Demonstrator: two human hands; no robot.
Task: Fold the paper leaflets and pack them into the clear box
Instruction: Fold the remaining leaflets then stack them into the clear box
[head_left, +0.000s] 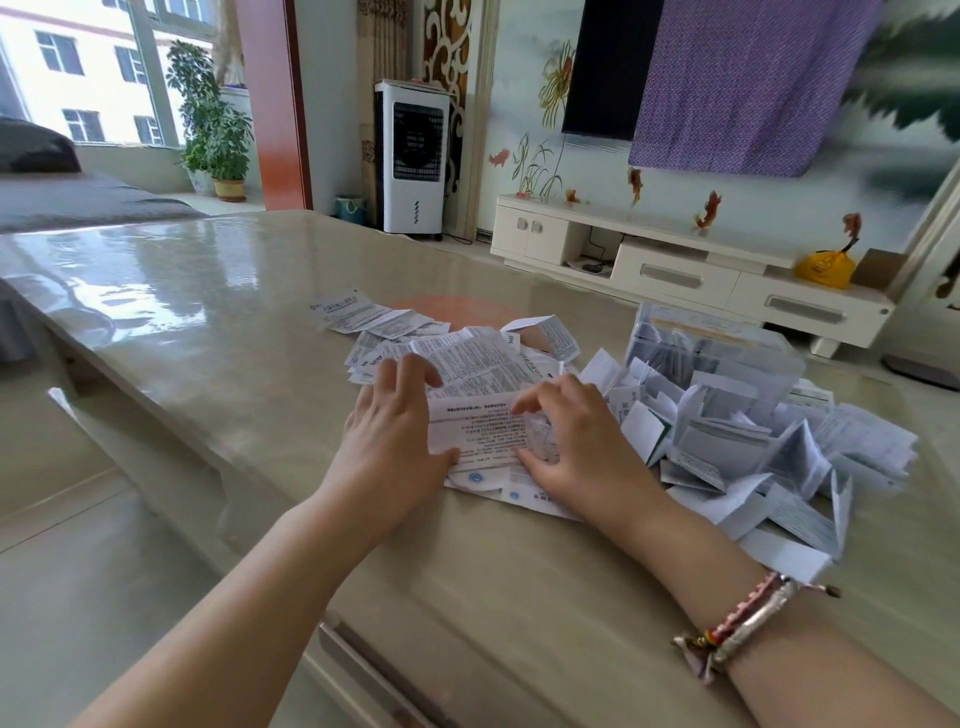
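Leaflet (478, 426) is lying flat on the table (218, 291), just left of the clear box (711, 343) and in front of the unfolded pile (452, 353); left hand (389, 431) and right hand (576, 441) are pinching its side edges with curled fingers — judging by this, a fold is starting, so edges should be meeting squarely before creasing — the folded heap (753, 452) is waiting beside the box

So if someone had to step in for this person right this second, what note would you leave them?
Left hand and right hand: both pinch the leaflet being folded, on the table.
Unfolded leaflets lie just beyond the hands.
Folded leaflets are heaped to the right, in front of the clear box, which already holds some.
Left: finish this fold, fold the rest, pack the heap.
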